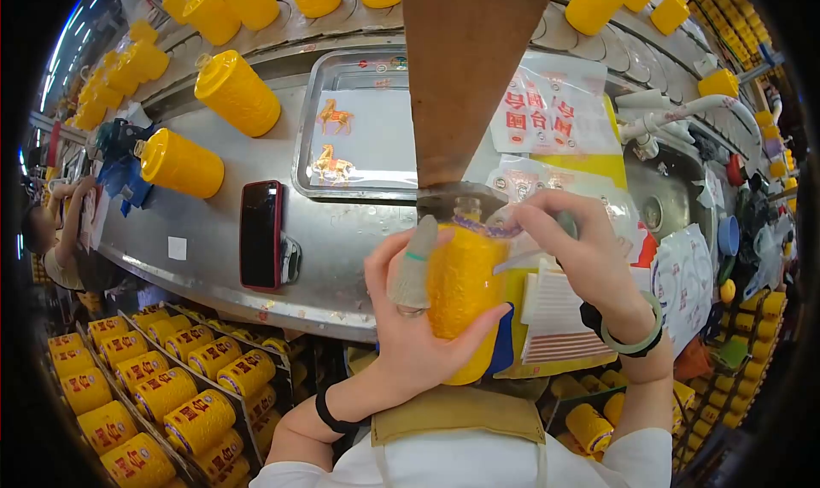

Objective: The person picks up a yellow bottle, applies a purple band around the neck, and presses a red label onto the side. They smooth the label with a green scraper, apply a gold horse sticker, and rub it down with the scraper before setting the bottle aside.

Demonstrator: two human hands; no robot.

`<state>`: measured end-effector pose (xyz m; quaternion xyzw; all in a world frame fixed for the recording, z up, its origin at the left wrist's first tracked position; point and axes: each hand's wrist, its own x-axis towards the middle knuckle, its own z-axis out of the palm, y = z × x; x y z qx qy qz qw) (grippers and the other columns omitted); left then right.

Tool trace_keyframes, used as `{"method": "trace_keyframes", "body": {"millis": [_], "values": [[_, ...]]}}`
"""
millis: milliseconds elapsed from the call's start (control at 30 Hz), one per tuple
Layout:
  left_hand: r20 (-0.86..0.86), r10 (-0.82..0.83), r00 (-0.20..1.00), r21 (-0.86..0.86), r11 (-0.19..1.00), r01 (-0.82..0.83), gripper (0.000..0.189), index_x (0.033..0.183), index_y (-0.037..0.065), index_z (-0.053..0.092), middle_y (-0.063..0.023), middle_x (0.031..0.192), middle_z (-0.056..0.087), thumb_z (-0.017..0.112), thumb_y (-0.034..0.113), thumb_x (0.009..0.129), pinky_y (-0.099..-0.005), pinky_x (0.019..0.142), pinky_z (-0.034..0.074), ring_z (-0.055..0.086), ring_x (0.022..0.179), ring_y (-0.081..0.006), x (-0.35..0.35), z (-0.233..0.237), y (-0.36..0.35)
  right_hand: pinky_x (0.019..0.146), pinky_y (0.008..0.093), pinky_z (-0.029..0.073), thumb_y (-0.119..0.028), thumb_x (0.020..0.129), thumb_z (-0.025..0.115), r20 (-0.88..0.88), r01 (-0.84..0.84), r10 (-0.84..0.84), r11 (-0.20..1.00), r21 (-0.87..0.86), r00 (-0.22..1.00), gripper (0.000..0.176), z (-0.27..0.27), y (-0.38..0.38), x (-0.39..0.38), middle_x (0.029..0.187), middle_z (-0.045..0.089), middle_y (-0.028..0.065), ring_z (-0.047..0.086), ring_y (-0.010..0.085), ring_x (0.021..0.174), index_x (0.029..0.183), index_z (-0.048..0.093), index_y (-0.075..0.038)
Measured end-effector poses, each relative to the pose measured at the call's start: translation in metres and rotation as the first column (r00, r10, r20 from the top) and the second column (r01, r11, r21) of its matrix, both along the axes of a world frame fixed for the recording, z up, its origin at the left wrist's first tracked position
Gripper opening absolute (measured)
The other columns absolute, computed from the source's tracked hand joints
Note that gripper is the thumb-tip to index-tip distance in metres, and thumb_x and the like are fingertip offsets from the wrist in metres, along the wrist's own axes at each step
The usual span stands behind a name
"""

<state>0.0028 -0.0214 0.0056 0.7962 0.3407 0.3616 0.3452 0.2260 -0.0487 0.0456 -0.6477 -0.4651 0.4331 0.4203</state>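
A yellow bottle (465, 296) with a raised surface pattern and a narrow clear neck stands tilted in front of my body. My left hand (410, 343) is wrapped round its side, one finger in a grey finger cover (416, 270). At the bottle's shoulder lies a purple-and-white patterned strip (487, 226). The thumb and fingertips of my right hand (589, 253) pinch the strip's right end, close against the bottle. Whether the strip's far side touches the bottle is hidden.
A metal tray (307, 176) holds a sheet with horse decals (333, 138). Left of it are a phone (260, 236) and yellow bottles (181, 163). Printed sheets (551, 104) and a sink (658, 206) lie right. A brown post (465, 70) rises ahead. Crates of labelled bottles (201, 420) stand below left; another person (64, 240) is far left.
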Motion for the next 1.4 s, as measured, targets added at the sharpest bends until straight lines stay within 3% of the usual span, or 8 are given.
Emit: {"method": "trace_keyframes", "body": {"millis": [167,267,400,600,900,1000,1067,1400], "values": [[0.044,-0.03,0.999,-0.136,0.99,0.036,0.075,0.138,0.0,0.057,-0.0186,0.137,0.051,0.091,0.024,0.076,-0.0454,0.107,0.044,0.047,0.131,-0.0366,0.008,-0.003,0.005,0.088,0.029,0.05,-0.012,0.099,0.063,-0.032,0.007,-0.008,0.999,-0.044,0.999,0.022,0.0,0.001,0.003,0.092,0.075,0.0079,0.065,0.0128,0.092,0.099,0.073,0.007],[-0.117,0.004,0.993,0.09,0.996,0.006,0.089,0.146,-0.003,0.042,-0.0171,0.138,0.047,0.092,0.014,0.074,-0.0418,0.109,0.043,0.047,0.132,-0.0311,0.009,0.012,0.007,0.087,0.0288,0.05,-0.012,0.099,0.063,-0.056,-0.018,0.016,0.999,-0.027,0.998,0.021,0.003,0.001,0.005,0.092,0.075,0.0074,0.064,0.012,0.091,0.098,0.073,0.007],[-0.001,-0.079,0.997,-0.162,0.984,0.078,0.09,0.146,-0.003,0.043,-0.017,0.139,0.046,0.092,0.015,0.073,-0.0423,0.109,0.042,0.047,0.131,-0.0323,0.009,-0.003,0.006,0.086,0.0285,0.05,-0.011,0.1,0.063,-0.068,-0.032,0.031,0.999,-0.012,0.997,0.021,0.006,0.002,0.007,0.091,0.075,0.0067,0.064,0.011,0.091,0.098,0.074,0.006],[-0.129,0.034,0.991,0.096,0.995,-0.022,0.1,0.152,-0.003,0.038,-0.0162,0.138,0.05,0.093,0.017,0.072,-0.0431,0.108,0.042,0.048,0.128,-0.0319,0.01,0.008,0.004,0.084,0.0276,0.049,-0.012,0.1,0.064,-0.043,-0.021,0.019,0.999,-0.034,0.999,0.02,-0.002,0.001,0.015,0.09,0.074,0.0057,0.063,0.0102,0.089,0.099,0.074,0.006],[0.024,0.022,0.999,-0.056,0.998,-0.02,0.074,0.138,0.0,0.058,-0.0178,0.133,0.055,0.091,0.02,0.075,-0.0435,0.103,0.048,0.054,0.125,-0.0359,0.01,-0.001,0.001,0.08,0.027,0.049,-0.012,0.098,0.065,0.005,-0.028,0.029,0.999,-0.032,1.0,0.02,-0.005,0.0,0.017,0.089,0.074,0.0065,0.063,0.0101,0.085,0.098,0.074,0.006],[-0.072,-0.024,0.997,0.074,0.997,0.029,0.097,0.154,-0.003,0.036,-0.0158,0.134,0.055,0.09,0.011,0.075,-0.0415,0.109,0.043,0.052,0.127,-0.0294,0.011,0.003,0.002,0.078,0.0268,0.049,-0.011,0.098,0.065,-0.015,-0.041,0.04,0.999,-0.034,0.999,0.019,-0.006,0.002,0.017,0.087,0.074,0.0064,0.063,0.0102,0.084,0.097,0.074,0.006],[0.023,0.013,1.0,-0.02,1.0,-0.013,0.072,0.137,0.0,0.059,-0.0179,0.132,0.059,0.09,0.017,0.075,-0.0441,0.104,0.048,0.055,0.124,-0.0361,0.012,0.001,0.001,0.078,0.0267,0.049,-0.011,0.097,0.065,-0.009,-0.043,0.043,0.999,-0.033,0.999,0.019,-0.006,0.003,0.017,0.087,0.074,0.0063,0.063,0.0103,0.084,0.096,0.074,0.006],[0.037,0.012,0.999,-0.003,1.0,-0.012,0.07,0.137,-0.001,0.06,-0.018,0.131,0.061,0.089,0.013,0.075,-0.0437,0.103,0.049,0.056,0.126,-0.0362,0.014,0.005,0.001,0.076,0.0269,0.048,-0.012,0.097,0.066,0.007,-0.048,0.048,0.998,-0.046,0.999,0.019,-0.007,0.002,0.017,0.086,0.073,0.0056,0.062,0.0103,0.082,0.098,0.075,0.004]]}}
